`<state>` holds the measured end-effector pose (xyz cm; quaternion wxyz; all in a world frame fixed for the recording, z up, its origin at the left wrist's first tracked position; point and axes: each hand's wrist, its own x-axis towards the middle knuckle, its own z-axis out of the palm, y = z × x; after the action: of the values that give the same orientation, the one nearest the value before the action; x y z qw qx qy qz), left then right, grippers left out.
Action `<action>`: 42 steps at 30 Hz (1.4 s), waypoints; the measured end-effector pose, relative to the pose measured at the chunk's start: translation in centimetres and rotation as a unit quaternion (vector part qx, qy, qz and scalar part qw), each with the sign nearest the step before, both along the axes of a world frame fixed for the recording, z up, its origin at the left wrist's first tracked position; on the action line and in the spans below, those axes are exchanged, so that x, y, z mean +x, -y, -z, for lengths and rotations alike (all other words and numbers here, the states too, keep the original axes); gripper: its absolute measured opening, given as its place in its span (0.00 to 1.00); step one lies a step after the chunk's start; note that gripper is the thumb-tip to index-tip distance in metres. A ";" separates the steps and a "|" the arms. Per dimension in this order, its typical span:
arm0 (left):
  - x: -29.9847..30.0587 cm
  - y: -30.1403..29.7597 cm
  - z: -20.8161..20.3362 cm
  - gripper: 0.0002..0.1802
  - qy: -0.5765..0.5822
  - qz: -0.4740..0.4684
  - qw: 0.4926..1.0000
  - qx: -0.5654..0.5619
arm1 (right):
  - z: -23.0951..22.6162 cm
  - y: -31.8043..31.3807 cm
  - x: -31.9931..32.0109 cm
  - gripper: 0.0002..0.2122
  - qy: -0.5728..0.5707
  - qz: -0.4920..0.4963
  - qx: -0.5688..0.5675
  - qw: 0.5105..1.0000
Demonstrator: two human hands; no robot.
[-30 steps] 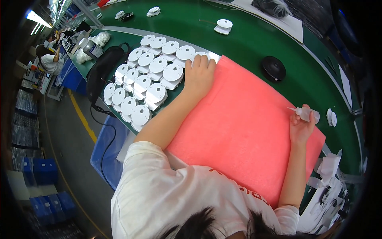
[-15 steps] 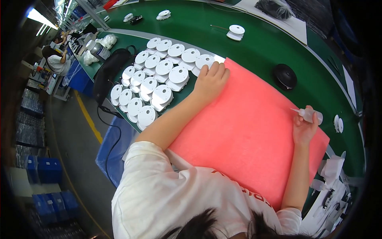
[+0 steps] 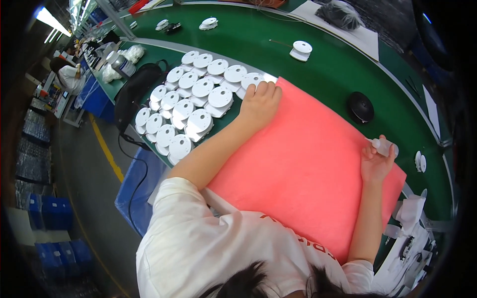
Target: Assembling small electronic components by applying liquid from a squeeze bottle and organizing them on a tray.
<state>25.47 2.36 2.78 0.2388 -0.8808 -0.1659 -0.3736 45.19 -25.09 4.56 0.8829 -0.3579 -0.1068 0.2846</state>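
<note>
In my right hand (image 3: 376, 166) is a small translucent squeeze bottle (image 3: 386, 147) with a thin pointed nozzle that points left. The hand is over the right part of a pink foam sheet (image 3: 298, 174). My left hand (image 3: 261, 104) rests at the sheet's far left corner, fingers bent down and close together. Their tips are hidden, so I cannot make out what they hold, if anything. Just beyond those fingers stands the end one of several white round disc units (image 3: 202, 88), which are set in rows on the green table to the left.
Farther back on the green surface (image 3: 238, 37) stand a white spool-like unit (image 3: 301, 50) with a wire and a black dome-shaped object (image 3: 360, 107). Another white unit (image 3: 420, 162) is at right. A black bag (image 3: 139, 92) and a grey bottle (image 3: 120, 64) lie left.
The view has shifted slightly. My right hand has turned a little, with the squeeze bottle still in it. My left hand stays beside the end disc unit.
</note>
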 end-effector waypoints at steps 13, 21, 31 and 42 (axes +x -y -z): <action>21.9 -7.5 -2.6 0.23 0.357 0.078 0.434 -0.824 | -0.2 0.1 0.3 0.18 -0.067 0.005 0.033 0.997; 24.6 -4.5 -2.7 0.27 0.448 -0.110 0.429 -0.777 | -0.6 -0.2 0.3 0.18 -0.063 0.016 0.019 0.998; 25.1 -4.0 -2.0 0.18 0.508 0.030 0.366 -0.779 | 0.4 0.4 1.1 0.17 -0.024 -0.048 0.065 0.996; 0.0 4.8 -9.4 0.30 0.310 0.256 0.449 -0.798 | 0.4 0.6 1.1 0.18 -0.015 -0.037 0.046 0.998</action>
<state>25.51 -2.44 12.14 -0.7428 -0.5128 -0.2207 -0.3695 46.25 -25.73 4.15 0.8888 -0.3084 -0.1194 0.3172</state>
